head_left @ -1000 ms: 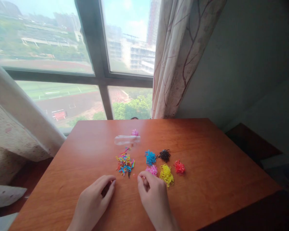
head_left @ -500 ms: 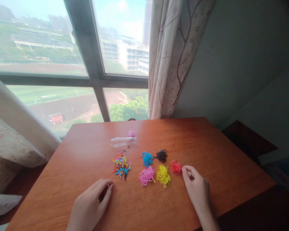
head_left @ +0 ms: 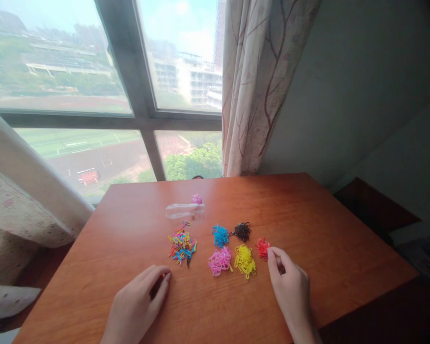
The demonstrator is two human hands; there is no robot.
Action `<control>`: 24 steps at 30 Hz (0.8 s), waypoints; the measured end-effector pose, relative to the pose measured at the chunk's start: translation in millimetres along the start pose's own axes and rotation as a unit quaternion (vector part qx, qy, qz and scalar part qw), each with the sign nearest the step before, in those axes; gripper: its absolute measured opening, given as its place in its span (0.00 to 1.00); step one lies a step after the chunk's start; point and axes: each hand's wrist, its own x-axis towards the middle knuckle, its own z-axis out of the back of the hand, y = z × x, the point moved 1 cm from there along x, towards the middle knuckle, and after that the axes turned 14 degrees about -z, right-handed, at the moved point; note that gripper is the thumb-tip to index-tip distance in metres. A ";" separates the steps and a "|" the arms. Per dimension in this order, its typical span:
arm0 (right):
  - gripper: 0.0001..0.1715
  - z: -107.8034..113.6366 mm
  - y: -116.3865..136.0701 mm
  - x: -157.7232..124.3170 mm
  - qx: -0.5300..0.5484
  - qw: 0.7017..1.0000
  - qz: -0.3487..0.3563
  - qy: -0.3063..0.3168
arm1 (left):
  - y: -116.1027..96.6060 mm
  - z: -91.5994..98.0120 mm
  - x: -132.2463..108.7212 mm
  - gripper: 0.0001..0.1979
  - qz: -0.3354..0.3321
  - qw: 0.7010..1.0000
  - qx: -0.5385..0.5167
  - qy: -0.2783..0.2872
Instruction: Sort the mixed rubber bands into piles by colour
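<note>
My right hand has its thumb and forefinger pinched together at the right edge of a small pile of red rubber bands. Whatever those fingertips hold is hidden. Resting on the table, my left hand also has thumb and fingertips together; what is between them cannot be made out. Just beyond it lies a loose pile of mixed-colour rubber bands. Sorted piles sit between the hands: blue bands, black bands, pink bands and yellow bands.
A clear plastic tube or bag lies behind the piles, with a small pink-purple item beside it. The brown wooden table ends at a window, and patterned curtains hang at its sides.
My right hand has shifted slightly left, closer over the red pile's edge. My left hand stays about where it was. The whole view has shifted a little.
</note>
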 end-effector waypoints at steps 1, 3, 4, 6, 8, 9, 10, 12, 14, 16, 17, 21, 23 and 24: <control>0.25 -3.5 6.3 -7.2 0.018 0.999 0.019 0.017 | -0.7 0.3 0.4 0.10 0.001 1.000 0.000 0.001; 0.21 -13.2 20.1 -24.5 0.048 0.994 0.066 0.070 | -2.3 1.2 1.4 0.10 0.006 1.000 0.000 0.001; 0.20 -19.0 27.3 -34.0 0.054 0.990 0.087 0.095 | -3.1 1.7 2.0 0.10 0.009 1.000 0.000 0.001; 0.19 -30.9 41.0 -52.6 0.066 0.981 0.127 0.132 | -4.3 2.5 3.3 0.10 0.017 1.000 0.000 0.001; 0.18 -41.7 52.7 -68.6 0.070 0.972 0.160 0.156 | -5.3 2.6 5.1 0.10 0.022 1.000 -0.002 0.005; 0.18 -46.3 57.3 -75.1 0.068 0.968 0.175 0.165 | -6.0 2.3 6.4 0.09 0.023 1.000 -0.002 0.007; 0.17 -50.2 61.0 -80.6 0.064 0.965 0.188 0.173 | -6.8 2.0 8.2 0.10 0.023 1.000 -0.001 0.010; 0.16 -55.8 65.6 -88.2 0.058 0.959 0.203 0.187 | -9.0 1.1 13.2 0.10 0.024 1.000 0.009 0.016; 0.15 -58.7 67.2 -92.2 0.056 0.956 0.211 0.197 | -12.2 0.3 20.3 0.10 0.024 0.999 0.027 0.023; 0.14 -59.5 67.2 -93.7 0.055 0.953 0.217 0.202 | -15.9 0.1 28.4 0.10 0.026 0.998 0.049 0.032; 0.14 -59.4 67.1 -93.9 0.053 0.952 0.222 0.205 | -17.8 0.2 32.3 0.10 0.027 0.997 0.061 0.038; 0.13 -58.0 68.0 -93.9 0.047 0.952 0.226 0.201 | -22.6 0.2 42.3 0.10 0.034 0.992 0.097 0.075; 0.13 -57.5 69.2 -94.0 0.048 0.954 0.224 0.194 | -22.9 -0.5 42.9 0.11 0.035 0.989 0.111 0.093; 0.13 -57.4 69.8 -94.1 0.049 0.954 0.224 0.193 | -22.6 -0.8 42.3 0.11 0.035 0.988 0.117 0.098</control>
